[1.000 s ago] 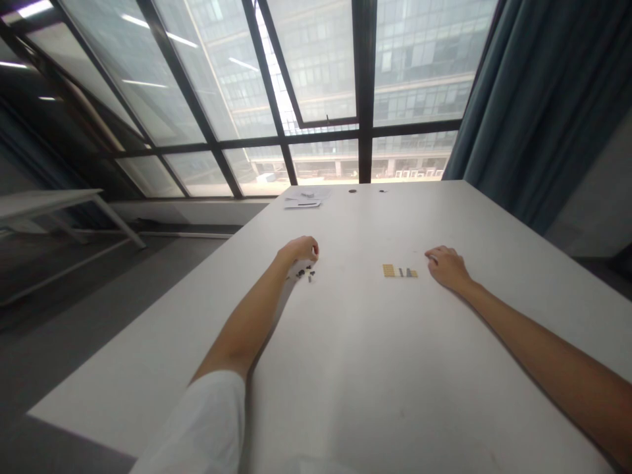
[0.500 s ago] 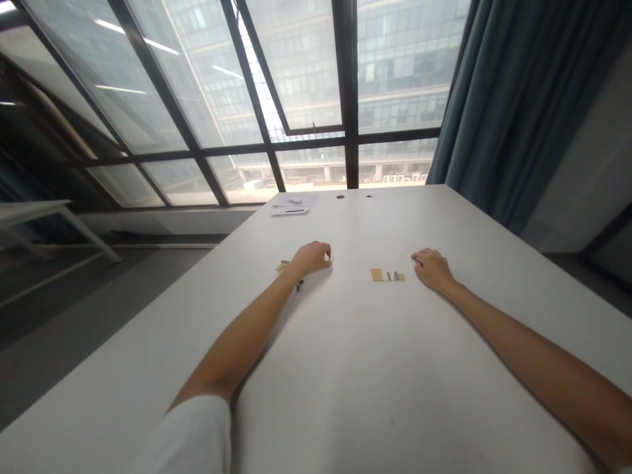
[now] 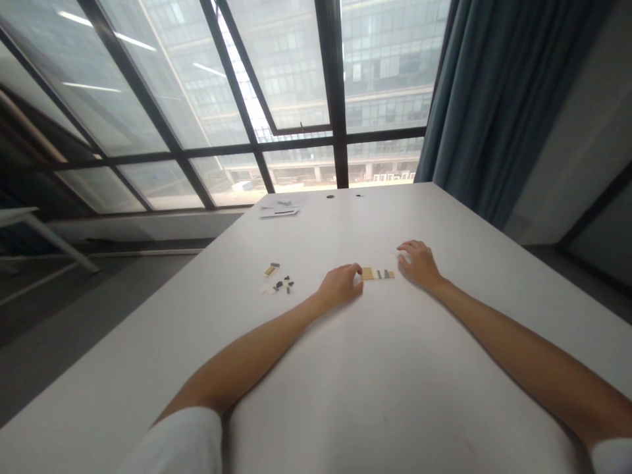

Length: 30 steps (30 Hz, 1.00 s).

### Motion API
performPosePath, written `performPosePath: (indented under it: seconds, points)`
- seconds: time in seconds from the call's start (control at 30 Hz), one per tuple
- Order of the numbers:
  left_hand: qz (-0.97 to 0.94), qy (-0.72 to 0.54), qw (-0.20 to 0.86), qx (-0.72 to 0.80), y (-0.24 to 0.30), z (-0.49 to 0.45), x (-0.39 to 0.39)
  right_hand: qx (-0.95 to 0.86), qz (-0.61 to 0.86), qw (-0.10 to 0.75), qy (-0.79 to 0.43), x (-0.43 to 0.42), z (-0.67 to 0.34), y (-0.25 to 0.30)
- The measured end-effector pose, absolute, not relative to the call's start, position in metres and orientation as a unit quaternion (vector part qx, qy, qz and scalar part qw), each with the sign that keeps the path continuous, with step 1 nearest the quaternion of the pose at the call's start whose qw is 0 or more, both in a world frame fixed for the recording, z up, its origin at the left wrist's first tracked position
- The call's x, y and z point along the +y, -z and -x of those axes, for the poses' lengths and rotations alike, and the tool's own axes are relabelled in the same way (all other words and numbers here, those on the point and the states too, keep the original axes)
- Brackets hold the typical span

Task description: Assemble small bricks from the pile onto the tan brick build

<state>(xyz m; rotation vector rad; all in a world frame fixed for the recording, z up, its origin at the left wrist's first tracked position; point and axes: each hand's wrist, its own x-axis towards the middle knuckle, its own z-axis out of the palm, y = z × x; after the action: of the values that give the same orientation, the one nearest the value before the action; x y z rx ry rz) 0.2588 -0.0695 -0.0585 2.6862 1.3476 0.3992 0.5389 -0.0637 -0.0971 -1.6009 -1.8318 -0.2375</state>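
Observation:
On the white table [image 3: 316, 382] lies a small flat strip of toy building bricks [image 3: 378, 274], tan with pale and grey pieces across it. My left hand [image 3: 342, 284] is at its left end, with thumb and forefinger closed around that edge. Just right of the strip, my right hand [image 3: 419, 264] rests with fingers bent and apart, thumb away from the forefinger. I see nothing held in it. Small loose brick pieces [image 3: 281, 285], black, grey and pale, lie left of my left hand. Behind them are a tan piece [image 3: 269, 270] and a grey piece [image 3: 275, 264].
Papers [image 3: 280, 205] with a dark pen-like item lie at the far left of the table. A round dark disc [image 3: 330, 196] and a small dark item [image 3: 359, 195] are near the far edge. Windows and a blue curtain [image 3: 474, 118] stand beyond.
My left hand has moved right and nearer, from beside the loose pieces to the strip's left end, uncovering those pieces. My right hand stays near the strip's right end. The view has shifted slightly.

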Motion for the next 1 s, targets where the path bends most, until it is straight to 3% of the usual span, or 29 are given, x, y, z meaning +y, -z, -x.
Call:
performPosePath:
  seconds: [0.13,0.33,1.0]
  points:
    - [-0.882,-0.134,0.053,0.449,0.063,-0.259,-0.073,-0.77,0.498,0.377,0.13,-0.074,-0.518,0.089]
    - [-0.883,-0.149,0.056,0.441,0.064,-0.263,-0.077,-0.849,0.377,0.348,0.125,-0.092,-0.486,0.08]
    - [-0.876,-0.174,0.08,0.442,0.068,-0.265,-0.075,-0.855,0.365,0.355,0.101,-0.095,-0.474,0.079]
